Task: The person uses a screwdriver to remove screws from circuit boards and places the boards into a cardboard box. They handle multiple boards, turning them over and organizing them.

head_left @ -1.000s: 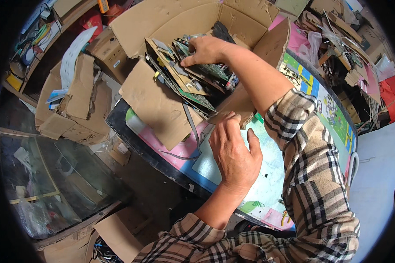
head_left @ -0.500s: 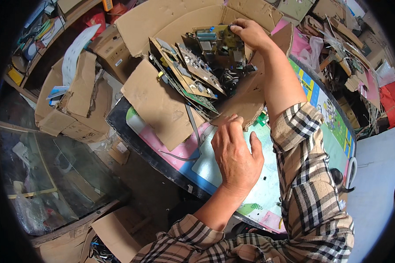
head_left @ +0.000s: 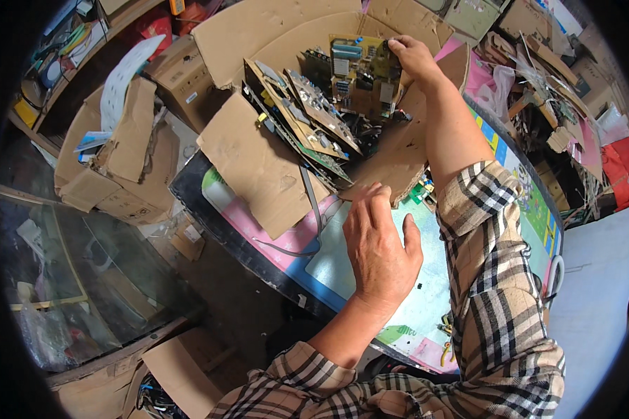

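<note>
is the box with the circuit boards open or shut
Open: the box's flaps are spread outward, circuit boards show inside, and the right hand holds one board by its top corner.

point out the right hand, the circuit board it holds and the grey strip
Right hand (head_left: 414, 59): head view, back of hand
Circuit board (head_left: 364, 74): head view, middle of face
Grey strip (head_left: 314, 202): head view, upper stretch

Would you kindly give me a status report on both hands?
Right hand holding circuit board by top corner. Left hand open at near edge of box. Stacked boards crowding box's left side.
</note>
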`<state>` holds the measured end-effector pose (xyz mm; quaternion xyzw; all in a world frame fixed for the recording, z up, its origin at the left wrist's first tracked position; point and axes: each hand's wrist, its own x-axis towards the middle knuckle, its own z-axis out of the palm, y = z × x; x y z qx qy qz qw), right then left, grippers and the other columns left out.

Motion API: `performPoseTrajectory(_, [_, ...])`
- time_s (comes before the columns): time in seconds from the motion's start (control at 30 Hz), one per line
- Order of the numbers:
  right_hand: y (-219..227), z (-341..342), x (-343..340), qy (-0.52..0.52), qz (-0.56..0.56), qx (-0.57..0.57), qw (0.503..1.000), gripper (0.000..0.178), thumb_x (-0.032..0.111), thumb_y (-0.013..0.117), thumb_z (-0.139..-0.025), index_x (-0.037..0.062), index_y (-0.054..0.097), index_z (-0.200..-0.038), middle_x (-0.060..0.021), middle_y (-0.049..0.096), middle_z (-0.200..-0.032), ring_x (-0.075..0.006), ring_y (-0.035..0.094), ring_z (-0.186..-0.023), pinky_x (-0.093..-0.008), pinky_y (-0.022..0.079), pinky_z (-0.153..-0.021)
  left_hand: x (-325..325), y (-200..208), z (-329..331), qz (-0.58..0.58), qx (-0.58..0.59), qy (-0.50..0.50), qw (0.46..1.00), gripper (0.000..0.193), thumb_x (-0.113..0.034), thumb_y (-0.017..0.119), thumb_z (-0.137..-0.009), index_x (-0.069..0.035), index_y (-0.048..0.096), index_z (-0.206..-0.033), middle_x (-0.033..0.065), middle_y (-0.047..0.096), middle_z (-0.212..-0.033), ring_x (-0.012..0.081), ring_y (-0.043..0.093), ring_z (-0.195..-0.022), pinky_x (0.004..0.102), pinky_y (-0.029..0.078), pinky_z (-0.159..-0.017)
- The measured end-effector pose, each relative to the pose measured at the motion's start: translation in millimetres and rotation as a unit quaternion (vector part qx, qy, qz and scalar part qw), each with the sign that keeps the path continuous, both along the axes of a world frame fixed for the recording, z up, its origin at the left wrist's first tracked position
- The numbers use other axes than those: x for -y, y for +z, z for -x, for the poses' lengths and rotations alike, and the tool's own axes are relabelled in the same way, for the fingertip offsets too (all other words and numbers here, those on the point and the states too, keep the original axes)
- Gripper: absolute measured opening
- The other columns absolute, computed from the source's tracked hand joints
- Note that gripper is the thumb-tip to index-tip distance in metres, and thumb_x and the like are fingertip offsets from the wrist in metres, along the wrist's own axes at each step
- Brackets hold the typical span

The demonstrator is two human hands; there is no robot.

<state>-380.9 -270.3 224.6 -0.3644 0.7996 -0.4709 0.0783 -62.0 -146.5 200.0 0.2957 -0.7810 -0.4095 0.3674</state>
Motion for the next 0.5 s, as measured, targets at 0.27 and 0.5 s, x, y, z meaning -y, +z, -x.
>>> performPoseTrajectory(0.27, [2.6,2.7,-6.8,0.012,0.064,0.092,0.994,0.031,0.024,0.06,-0.092,-0.0019,0.065,-0.108,-0.0068,0.067,-0.094,-0.0152,0.058,-0.085,-0.0318,0.047,-0.078,-3.1,0.8,0.3,0.001,-0.004,-0.006,1.0,0.047,-0.006,0.065,-0.077,0.005,0.045,-0.118,0.0246,0.051,-0.12,0.0396,0.046,-0.118,0.0481,0.035,-0.1])
performPoseTrajectory(0.5, [-1.5,19.6,-12.7,-0.063,0.1,0.114,0.986,0.033,0.028,0.062,-0.092,-0.0011,0.065,-0.107,-0.0072,0.066,-0.094,-0.0147,0.058,-0.085,-0.0312,0.046,-0.078,-5.6,0.2,1.9,-0.002,-0.004,-0.014,1.0,0.048,-0.007,0.065,-0.077,0.005,0.045,-0.119,0.0244,0.05,-0.121,0.0404,0.045,-0.119,0.0484,0.034,-0.101])
